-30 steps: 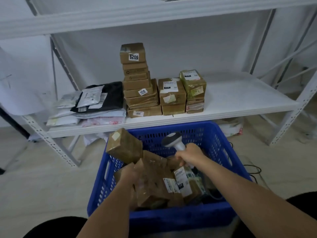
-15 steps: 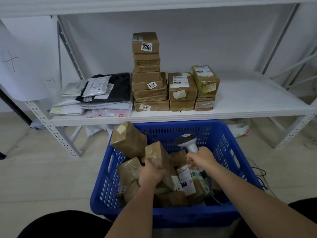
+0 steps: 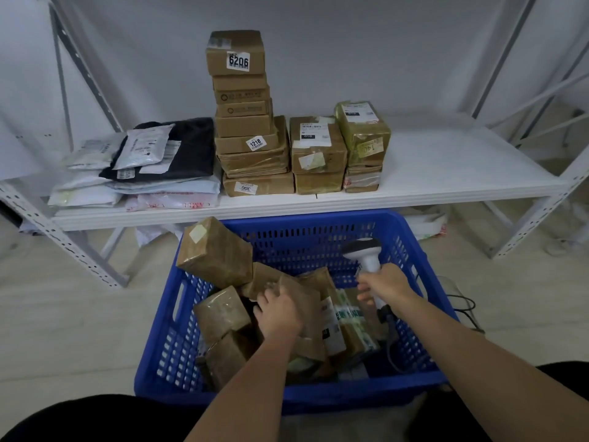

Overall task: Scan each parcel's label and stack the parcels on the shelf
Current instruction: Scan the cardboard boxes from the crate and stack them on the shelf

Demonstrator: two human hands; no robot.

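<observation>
Many parcels (image 3: 255,145) already stacked mid-frame on the shelf (image 3: 446,173), more remain in the crate (image 3: 318,397) below; left hand (image 3: 280,314) grips one, right hand (image 3: 387,287) holds the scanner (image 3: 365,253).

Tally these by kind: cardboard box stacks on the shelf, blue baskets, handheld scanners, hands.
Cardboard box stacks: 3
Blue baskets: 1
Handheld scanners: 1
Hands, left hand and right hand: 2
Total: 7
</observation>
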